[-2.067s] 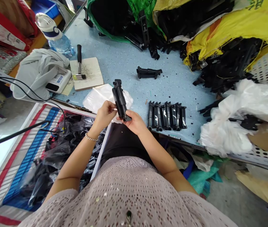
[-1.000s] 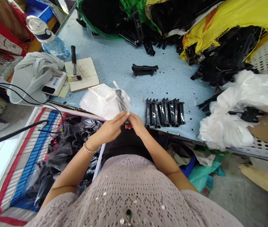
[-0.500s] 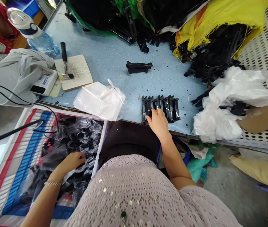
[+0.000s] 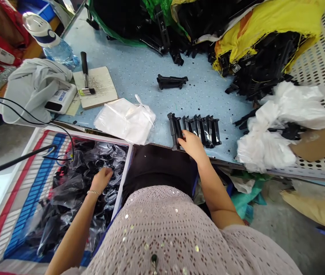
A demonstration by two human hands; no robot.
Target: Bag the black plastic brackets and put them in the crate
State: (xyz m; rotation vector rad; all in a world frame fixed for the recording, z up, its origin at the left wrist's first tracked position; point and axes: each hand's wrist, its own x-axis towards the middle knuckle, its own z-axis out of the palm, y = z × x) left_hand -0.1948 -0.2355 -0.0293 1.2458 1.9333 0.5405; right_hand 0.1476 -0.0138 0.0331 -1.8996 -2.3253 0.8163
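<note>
Right hand (image 4: 190, 145) rests at the near edge of the blue table (image 4: 139, 72), fingers closed on the leftmost black plastic part (image 4: 174, 129) — this one sits slightly apart from the row of black parts (image 4: 204, 130) lined up just beside it. Left hand (image 4: 103, 178) is down in the striped woven sack (image 4: 21, 198) to the left of the table, touching the bagged black parts (image 4: 73, 191); whether it grips anything cannot be told. The hands are well apart. A stack of clear plastic bags (image 4: 125, 120) lies near the table edge between them. Farther back — a single black part (image 4: 171, 81), and a hammer (image 4: 85, 76) on a board (image 4: 99, 86).
</note>
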